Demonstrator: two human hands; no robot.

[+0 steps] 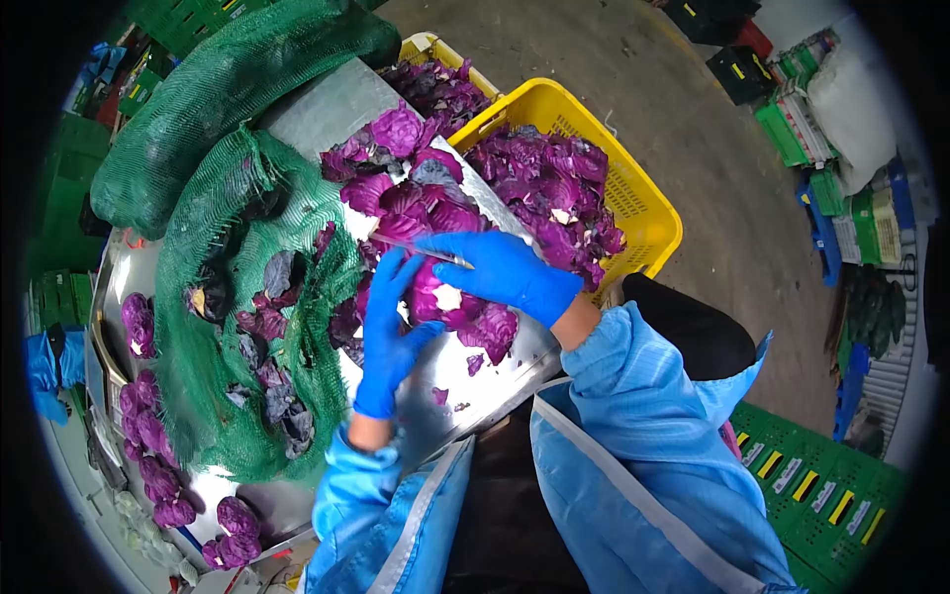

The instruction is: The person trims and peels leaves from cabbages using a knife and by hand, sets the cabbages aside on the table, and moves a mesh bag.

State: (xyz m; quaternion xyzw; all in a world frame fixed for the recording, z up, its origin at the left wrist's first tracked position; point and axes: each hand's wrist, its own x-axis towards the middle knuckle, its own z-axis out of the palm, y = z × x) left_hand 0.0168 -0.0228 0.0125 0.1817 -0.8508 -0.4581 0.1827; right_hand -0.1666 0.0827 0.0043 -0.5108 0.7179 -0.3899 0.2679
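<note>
Cabbage (426, 289), purple with pale cut parts, lies on a shiny metal table (510, 371), directly in front of the wearer and between two blue-gloved hands. Loose leaves (401, 129) are heaped around it and run up toward the table's far end, and a few small scraps lie on the bare metal nearer the body.

The right hand (495, 269) comes in from the right over the cabbage, fingers closed around a knife (401, 242). Its thin blade is blurred and points left, toward the fingers of the other hand. The left hand (391, 332) is at the cabbage's left side, held wide, with the thumb well apart from the raised fingers; whether it presses on the cabbage cannot be told. Both arms wear shiny light-blue sleeves (628, 351).

Left of the hands, a green net (188, 391) lies slumped and open, with dark leaves on and inside it. Beyond it rests a long, bulging net sack (213, 109). Whole purple heads (237, 535) sit along the table's left edge.

Just beyond the table's right edge, a yellow crate (643, 213) is filled with purple leaves, and another yellow crate (480, 79) stands behind it. Green crates (811, 495) are at lower right, on a grey-brown floor (732, 238).
</note>
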